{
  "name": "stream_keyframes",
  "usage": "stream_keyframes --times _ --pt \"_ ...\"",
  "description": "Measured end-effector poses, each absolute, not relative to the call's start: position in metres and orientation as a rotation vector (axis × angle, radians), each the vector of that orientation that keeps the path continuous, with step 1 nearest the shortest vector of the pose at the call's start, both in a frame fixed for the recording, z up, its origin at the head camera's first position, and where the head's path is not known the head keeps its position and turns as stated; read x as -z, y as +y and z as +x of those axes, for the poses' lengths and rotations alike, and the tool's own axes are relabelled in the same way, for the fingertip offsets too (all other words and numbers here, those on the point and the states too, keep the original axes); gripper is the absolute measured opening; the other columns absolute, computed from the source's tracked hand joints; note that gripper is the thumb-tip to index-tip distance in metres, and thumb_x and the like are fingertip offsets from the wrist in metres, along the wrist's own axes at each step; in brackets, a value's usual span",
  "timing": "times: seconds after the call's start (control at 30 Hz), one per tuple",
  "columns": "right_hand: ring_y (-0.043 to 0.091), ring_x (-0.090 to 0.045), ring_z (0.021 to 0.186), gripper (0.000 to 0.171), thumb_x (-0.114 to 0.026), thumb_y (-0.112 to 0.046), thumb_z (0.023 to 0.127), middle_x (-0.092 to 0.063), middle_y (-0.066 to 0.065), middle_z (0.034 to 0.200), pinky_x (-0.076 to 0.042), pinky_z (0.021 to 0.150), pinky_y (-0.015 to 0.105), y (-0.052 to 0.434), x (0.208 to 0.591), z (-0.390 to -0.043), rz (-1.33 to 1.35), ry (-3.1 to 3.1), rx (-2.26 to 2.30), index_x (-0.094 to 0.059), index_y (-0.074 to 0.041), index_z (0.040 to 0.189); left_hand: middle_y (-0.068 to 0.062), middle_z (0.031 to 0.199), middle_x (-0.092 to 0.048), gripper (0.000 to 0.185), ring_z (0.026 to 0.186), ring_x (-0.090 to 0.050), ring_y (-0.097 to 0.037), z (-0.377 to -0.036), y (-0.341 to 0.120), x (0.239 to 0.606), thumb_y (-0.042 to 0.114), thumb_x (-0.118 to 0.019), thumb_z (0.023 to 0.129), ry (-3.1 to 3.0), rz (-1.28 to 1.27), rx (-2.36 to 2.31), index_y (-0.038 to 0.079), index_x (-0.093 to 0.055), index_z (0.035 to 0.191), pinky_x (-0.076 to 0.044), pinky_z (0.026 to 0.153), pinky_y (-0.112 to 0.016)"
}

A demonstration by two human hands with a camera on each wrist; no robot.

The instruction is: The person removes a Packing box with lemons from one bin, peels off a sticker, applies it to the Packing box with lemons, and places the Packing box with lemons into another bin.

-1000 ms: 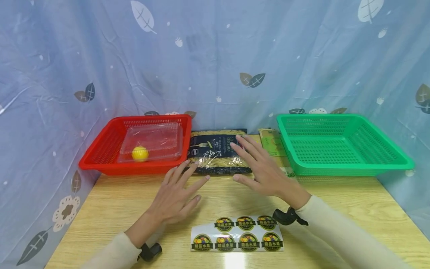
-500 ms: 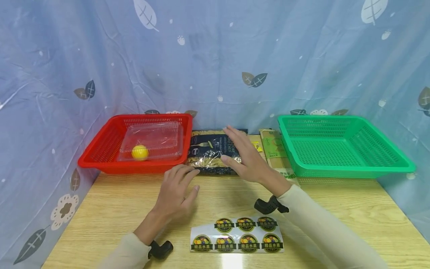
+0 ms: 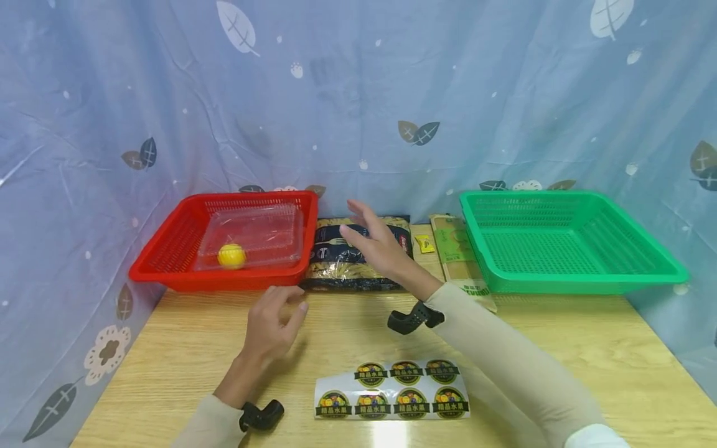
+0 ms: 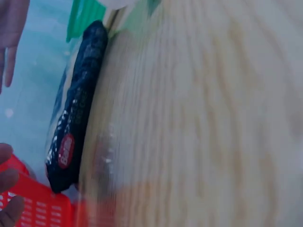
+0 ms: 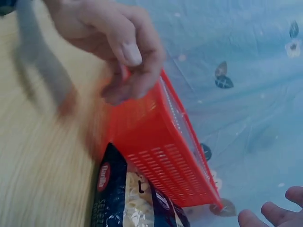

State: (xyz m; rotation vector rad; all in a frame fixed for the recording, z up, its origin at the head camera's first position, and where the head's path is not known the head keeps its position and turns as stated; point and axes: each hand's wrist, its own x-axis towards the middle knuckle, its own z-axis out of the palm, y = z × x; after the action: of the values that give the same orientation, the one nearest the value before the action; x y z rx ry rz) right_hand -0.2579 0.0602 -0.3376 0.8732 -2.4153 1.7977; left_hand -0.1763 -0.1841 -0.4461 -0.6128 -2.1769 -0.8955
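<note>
- The right hand (image 3: pixel 376 244) hovers with straight, spread fingers over the pasta bag (image 3: pixel 342 269) and holds nothing; the bag lies flat on the wooden table (image 3: pixel 560 348), its side touching the red basket (image 3: pixel 168 261). If the hand reaches on toward that basket, its sleeve may well drag across the glossy bag and skew it.
- The left hand (image 3: pixel 271 323) hangs above the table just in front of the red basket with loosely curled fingers, gripping nothing. A careless forward move could knock the basket rim and jolt the clear plastic box (image 3: pixel 254 233) and the yellow ball (image 3: pixel 231 255) seen through it.
- The sticker sheet (image 3: pixel 392 398) lies near the table's front edge between the forearms; a withdrawing sleeve could sweep it off.
- The green basket (image 3: pixel 571 242) stands well apart.
</note>
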Motion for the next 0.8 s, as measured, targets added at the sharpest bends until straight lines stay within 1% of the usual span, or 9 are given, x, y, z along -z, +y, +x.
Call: stream_keyframes --times 0.13,0.23,0.37,0.47,0.53,0.6,0.63,0.7,0.8 --pt "0.026 -0.031 0.150 0.067 -0.053 -0.036 0.105 -0.022 0.000 0.167 -0.038 0.115 0.049 0.045 0.337 -0.273 0.797 -2.432 -1.920 -0.021 -0.020 0.162 -0.007 0.086 -0.072 0.012 0.076 -0.063 -0.014 -0.178 -0.188 0.449 0.007 -0.067 0.088 -2.137 -0.470 1.138 0.001 -0.073 0.096 -0.054 0.068 -0.028" --pt "0.030 -0.030 0.151 0.071 -0.055 -0.039 0.104 -0.020 0.002 0.168 -0.036 0.116 0.051 0.035 0.339 -0.281 0.734 -2.453 -1.968 -0.019 -0.020 0.162 -0.011 0.082 -0.073 0.011 0.071 -0.066 -0.016 -0.178 -0.187 0.447 0.003 -0.063 0.093 -2.073 -0.300 1.438 -0.004 -0.072 0.093 -0.056 0.064 -0.024" --pt "0.033 -0.028 0.151 0.075 -0.056 -0.041 0.102 -0.019 0.004 0.168 -0.035 0.116 0.052 0.022 0.341 -0.291 0.676 -2.476 -1.996 -0.017 -0.020 0.162 -0.017 0.081 -0.074 0.028 0.068 -0.072 -0.028 -0.180 -0.184 0.439 0.009 -0.056 0.101 -1.831 -0.028 1.976 -0.018 -0.066 0.096 -0.061 0.062 -0.037" --pt "0.034 -0.030 0.150 0.076 -0.058 -0.042 0.101 -0.020 0.006 0.168 -0.038 0.114 0.055 0.012 0.338 -0.297 0.644 -2.478 -2.025 -0.018 -0.019 0.162 -0.017 0.082 -0.075 0.038 0.069 -0.073 -0.030 -0.182 -0.183 0.433 0.016 -0.056 0.103 -1.636 0.139 2.253 -0.021 -0.064 0.101 -0.062 0.065 -0.042" --pt "0.034 -0.032 0.149 0.075 -0.059 -0.041 0.101 -0.022 0.007 0.167 -0.040 0.111 0.057 0.006 0.335 -0.300 0.625 -2.476 -2.043 -0.020 -0.020 0.162 -0.015 0.084 -0.076 0.037 0.070 -0.074 -0.028 -0.183 -0.183 0.432 0.020 -0.058 0.102 -1.547 0.210 2.357 -0.017 -0.065 0.101 -0.062 0.068 -0.041" --pt "0.034 -0.034 0.148 0.073 -0.060 -0.037 0.101 -0.023 0.007 0.167 -0.041 0.111 0.057 -0.001 0.331 -0.304 0.631 -2.459 -2.071 -0.022 -0.019 0.161 -0.014 0.084 -0.076 0.032 0.068 -0.073 -0.026 -0.185 -0.183 0.432 0.020 -0.060 0.102 -1.446 0.260 2.436 -0.011 -0.066 0.098 -0.063 0.070 -0.040" --pt "0.033 -0.034 0.148 0.072 -0.060 -0.036 0.101 -0.025 0.007 0.166 -0.042 0.110 0.056 -0.004 0.330 -0.306 0.632 -2.458 -2.075 -0.024 -0.019 0.161 -0.014 0.083 -0.076 0.028 0.068 -0.073 -0.025 -0.186 -0.184 0.432 0.020 -0.061 0.101 -1.386 0.283 2.468 -0.007 -0.066 0.096 -0.063 0.070 -0.040" --pt "0.032 -0.041 0.144 0.070 -0.061 -0.033 0.101 -0.031 0.008 0.162 -0.044 0.110 0.052 -0.012 0.328 -0.309 0.654 -2.454 -2.089 -0.025 -0.017 0.159 -0.013 0.082 -0.076 0.020 0.068 -0.073 -0.024 -0.188 -0.184 0.434 0.018 -0.063 0.101 -1.263 0.334 2.517 0.000 -0.065 0.093 -0.063 0.071 -0.039" --pt "0.029 -0.045 0.140 0.074 -0.063 -0.034 0.100 -0.036 0.006 0.159 -0.046 0.109 0.047 -0.022 0.326 -0.312 0.647 -2.496 -2.057 -0.023 -0.017 0.159 -0.013 0.080 -0.075 0.016 0.067 -0.072 -0.024 -0.192 -0.185 0.437 0.015 -0.065 0.099 -1.072 0.393 2.561 0.004 -0.062 0.089 -0.063 0.071 -0.038"
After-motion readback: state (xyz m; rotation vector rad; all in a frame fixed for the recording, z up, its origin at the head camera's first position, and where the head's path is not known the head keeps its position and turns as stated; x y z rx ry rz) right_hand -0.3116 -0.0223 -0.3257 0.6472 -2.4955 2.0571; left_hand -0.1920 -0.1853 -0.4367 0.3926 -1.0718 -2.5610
